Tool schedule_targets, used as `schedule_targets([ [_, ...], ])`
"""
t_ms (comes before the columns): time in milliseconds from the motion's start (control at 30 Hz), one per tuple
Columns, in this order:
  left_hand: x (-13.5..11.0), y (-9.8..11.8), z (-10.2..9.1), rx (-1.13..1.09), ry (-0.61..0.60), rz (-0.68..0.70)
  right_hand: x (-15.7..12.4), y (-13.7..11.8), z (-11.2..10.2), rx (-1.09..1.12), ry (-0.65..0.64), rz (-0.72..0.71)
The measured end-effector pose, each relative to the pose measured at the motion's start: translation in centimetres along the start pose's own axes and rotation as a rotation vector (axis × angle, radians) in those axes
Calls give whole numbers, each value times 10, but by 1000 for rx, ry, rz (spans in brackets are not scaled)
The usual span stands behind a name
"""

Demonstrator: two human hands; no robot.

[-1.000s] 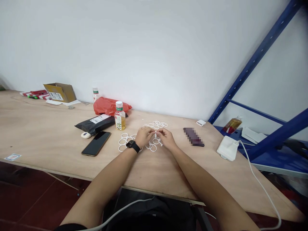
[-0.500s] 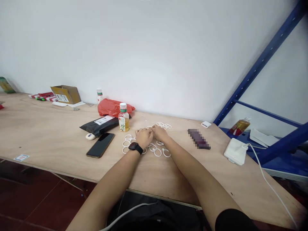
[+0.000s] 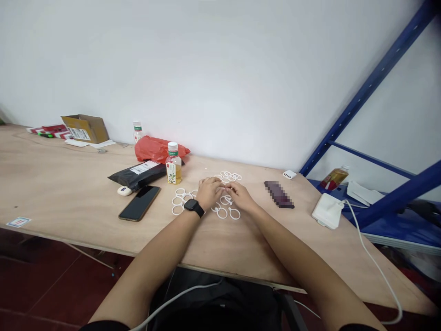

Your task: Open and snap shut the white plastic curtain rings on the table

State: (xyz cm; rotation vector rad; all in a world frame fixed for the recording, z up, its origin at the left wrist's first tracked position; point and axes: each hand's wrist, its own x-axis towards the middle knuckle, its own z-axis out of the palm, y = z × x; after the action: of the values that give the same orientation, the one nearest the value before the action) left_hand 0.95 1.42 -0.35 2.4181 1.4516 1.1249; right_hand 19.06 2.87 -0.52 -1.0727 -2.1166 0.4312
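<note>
Both of my hands meet over a scatter of white plastic rings (image 3: 180,201) on the wooden table (image 3: 69,193). My left hand (image 3: 208,192), with a black watch (image 3: 193,207) on its wrist, is curled with fingers pinched toward the right hand. My right hand (image 3: 240,195) is curled too, its fingertips touching the left's around a small white piece I cannot make out. More rings lie behind the hands (image 3: 230,176) and just in front of them (image 3: 234,213).
A black phone (image 3: 139,203), a small bottle of yellow drink (image 3: 173,163), a black parcel bag (image 3: 138,174) and a red bag (image 3: 156,149) lie to the left. A dark flat object (image 3: 278,194), a white charger (image 3: 326,211) with cable and blue shelving (image 3: 379,73) are on the right.
The right hand reached back toward the far rings half a second ago and has returned to meet the left hand. The view shifted slightly with my head.
</note>
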Motion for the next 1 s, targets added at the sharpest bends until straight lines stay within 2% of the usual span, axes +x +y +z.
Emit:
schedule_targets([
  [67, -1, 2, 1, -7, -10, 19, -10, -2, -1, 41, 60, 11],
  [200, -3, 6, 1, -54, -38, 47, -18, 0, 4, 158, 221, 123],
  [333, -3, 6, 0, -119, -50, 33, -18, -3, 5, 199, 280, 128],
  [467, -2, 4, 3, -246, -22, 28, -19, -10, 1, 201, 282, 96],
  [633, -2, 4, 3, -357, -43, -20, -18, -13, -2, 179, 297, 99],
  [833, -1, 0, 4, -244, -16, 19, -16, -6, 4, 208, 288, 120],
  [933, -1, -3, 7, -146, -24, 29, -9, 11, 4, 252, 227, 164],
  [1000, -3, -3, 7, -63, -67, 5, -2, 27, 2, 173, 195, 181],
])
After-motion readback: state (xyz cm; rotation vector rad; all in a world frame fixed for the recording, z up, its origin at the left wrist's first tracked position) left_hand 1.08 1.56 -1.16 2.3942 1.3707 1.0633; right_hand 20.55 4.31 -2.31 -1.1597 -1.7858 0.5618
